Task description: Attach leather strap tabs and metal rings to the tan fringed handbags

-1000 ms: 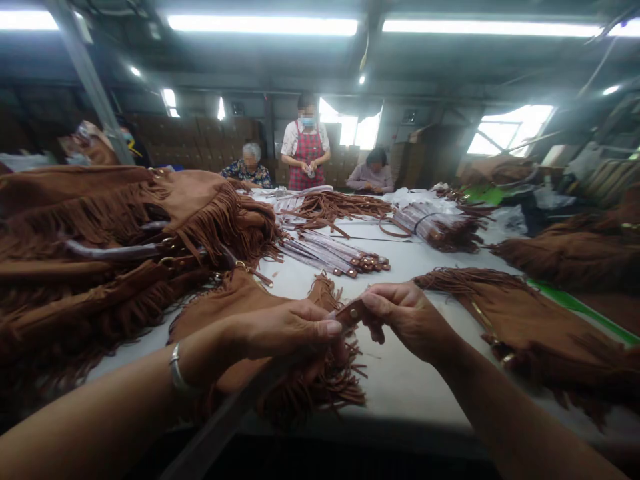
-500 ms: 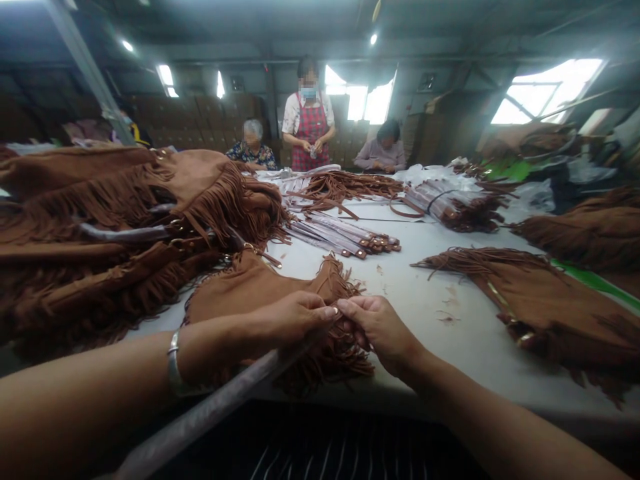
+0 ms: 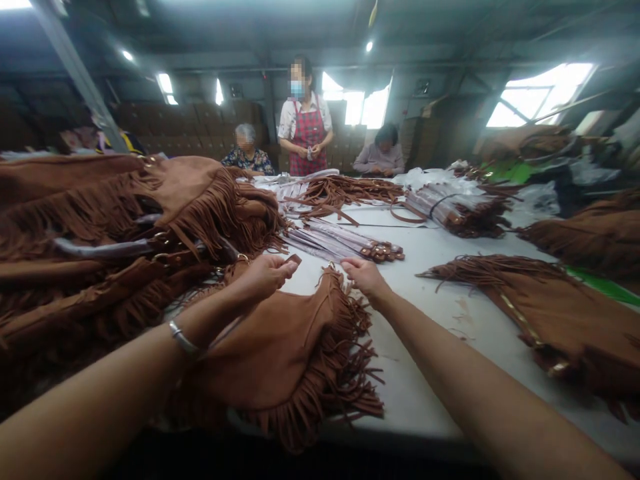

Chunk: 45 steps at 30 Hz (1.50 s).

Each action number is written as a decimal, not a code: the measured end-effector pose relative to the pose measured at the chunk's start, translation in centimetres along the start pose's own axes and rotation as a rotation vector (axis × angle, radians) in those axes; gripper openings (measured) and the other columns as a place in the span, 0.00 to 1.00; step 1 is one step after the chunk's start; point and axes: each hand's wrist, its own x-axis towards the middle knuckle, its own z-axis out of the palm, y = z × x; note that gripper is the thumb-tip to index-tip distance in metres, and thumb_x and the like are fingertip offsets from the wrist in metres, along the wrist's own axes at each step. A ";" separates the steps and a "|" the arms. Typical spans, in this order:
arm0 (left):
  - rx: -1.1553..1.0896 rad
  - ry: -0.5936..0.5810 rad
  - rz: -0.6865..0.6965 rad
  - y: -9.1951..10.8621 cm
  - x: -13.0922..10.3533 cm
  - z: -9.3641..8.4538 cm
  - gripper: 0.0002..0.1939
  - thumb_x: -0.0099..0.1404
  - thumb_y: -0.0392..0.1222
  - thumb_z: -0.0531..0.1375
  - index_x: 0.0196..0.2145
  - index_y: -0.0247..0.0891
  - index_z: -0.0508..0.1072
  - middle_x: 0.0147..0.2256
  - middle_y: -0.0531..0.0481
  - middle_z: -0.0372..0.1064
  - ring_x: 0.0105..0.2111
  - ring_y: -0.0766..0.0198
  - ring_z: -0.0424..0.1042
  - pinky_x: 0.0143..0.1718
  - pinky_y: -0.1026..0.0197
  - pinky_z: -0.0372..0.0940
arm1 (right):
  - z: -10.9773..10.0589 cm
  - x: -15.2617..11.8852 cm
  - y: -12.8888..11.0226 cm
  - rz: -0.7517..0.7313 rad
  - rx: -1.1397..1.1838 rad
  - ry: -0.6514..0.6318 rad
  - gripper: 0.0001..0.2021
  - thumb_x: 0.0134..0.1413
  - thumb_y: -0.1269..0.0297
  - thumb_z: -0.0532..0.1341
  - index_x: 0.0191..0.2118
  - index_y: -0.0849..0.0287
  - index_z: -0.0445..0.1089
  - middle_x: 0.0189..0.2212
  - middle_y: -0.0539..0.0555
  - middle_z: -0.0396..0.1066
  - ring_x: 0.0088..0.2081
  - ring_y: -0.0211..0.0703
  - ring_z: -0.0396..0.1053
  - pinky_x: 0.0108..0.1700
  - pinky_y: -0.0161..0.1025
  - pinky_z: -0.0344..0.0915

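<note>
- While the left hand [image 3: 267, 275] pinches a strap [image 3: 295, 261] close to its brown end, thumb against fingers, the rest of it drops back past the wrist; a pale wrapped length shows there, partly hidden by the forearm.
- Bag [image 3: 275, 343]: brown, fringed, lying on the near part of the bench [image 3: 420, 380], below and between the two hands. A metal ring [image 3: 331, 266] sits at its upper right corner.
- Right hand [image 3: 369, 280]: fingers drawn together just beside that ring. Contact unclear; cannot tell whether anything is between the fingertips.
- Risk, as judged: strap could slip, since only a short piece of its end stands in the pinch and the wrapping looks slick.
- Risk: fringe [image 3: 357, 373] hangs close under the right hand; strands could catch in the fingers or around the ring if the hand drops.
- Risk: bag could shift or fold if the strap drags over it; no hand visibly presses it down.
- Risk: bracelet [image 3: 183, 338] on the left wrist lies near strap and bag, so it might snag the wrapping.
- Beyond the hands: strap bundle [image 3: 383, 251], with its ends close together; sweeping the right hand forward might scatter it.
- Farther out: bag pile [image 3: 195, 190] at left, another bag [image 3: 555, 303] at right.
</note>
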 end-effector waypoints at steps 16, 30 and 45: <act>-0.353 -0.065 -0.217 -6.1 8.8 6.1 0.18 0.38 0.33 0.69 0.28 0.33 0.67 0.24 0.52 0.71 0.22 0.67 0.69 0.24 0.66 0.63 | 2.7 -2.2 1.8 -0.667 -0.111 -0.172 0.11 0.59 0.71 0.52 0.40 0.61 0.71 0.36 0.55 0.74 0.43 0.41 0.69 0.48 0.41 0.62; -0.514 -0.054 -0.144 -4.7 7.6 5.7 0.17 0.37 0.31 0.69 0.26 0.32 0.67 0.29 0.49 0.74 0.27 0.65 0.72 0.31 0.64 0.66 | 0.8 -0.3 0.8 0.007 0.362 0.227 0.12 0.52 0.59 0.61 0.25 0.62 0.69 0.23 0.51 0.68 0.27 0.36 0.64 0.32 0.35 0.61; -0.572 -0.006 -0.061 -4.4 6.8 3.9 0.21 0.44 0.41 0.69 0.33 0.36 0.64 0.17 0.61 0.59 0.10 0.77 0.49 0.10 0.72 0.41 | 3.2 1.2 -1.1 0.034 0.237 -0.431 0.07 0.45 0.66 0.59 0.30 0.63 0.63 0.22 0.45 0.55 0.24 0.31 0.52 0.25 0.31 0.51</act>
